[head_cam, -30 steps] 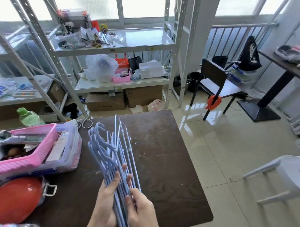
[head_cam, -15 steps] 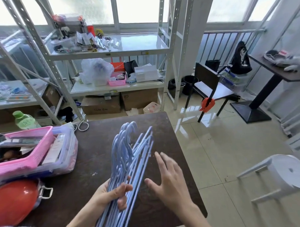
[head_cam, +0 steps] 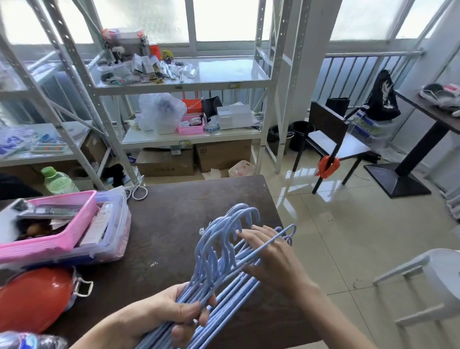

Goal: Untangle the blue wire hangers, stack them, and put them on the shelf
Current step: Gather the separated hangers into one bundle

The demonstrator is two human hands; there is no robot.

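Observation:
A bundle of several blue wire hangers [head_cam: 221, 255] lies slanted over the dark brown table [head_cam: 178, 228], hooks pointing up and away. My left hand [head_cam: 174, 314] is closed around the bundle's lower part near the front edge. My right hand [head_cam: 271, 259] rests on the upper right side of the bundle, fingers spread across the wires, one wire running over its knuckles. The white metal shelf unit [head_cam: 184, 84] stands behind the table; its upper board is bare on the right half.
A pink basket [head_cam: 51, 243] sits in a clear plastic bin [head_cam: 114, 243] at the table's left. A red helmet-like object [head_cam: 32, 296] lies at the lower left. A white stool [head_cam: 441, 281] stands right of the table on the tiled floor, a dark chair [head_cam: 332, 136] beyond.
The bundle tilted from upright to slanting right. My right hand let go, opened, then came back down onto the upper wires. My left hand kept its grip.

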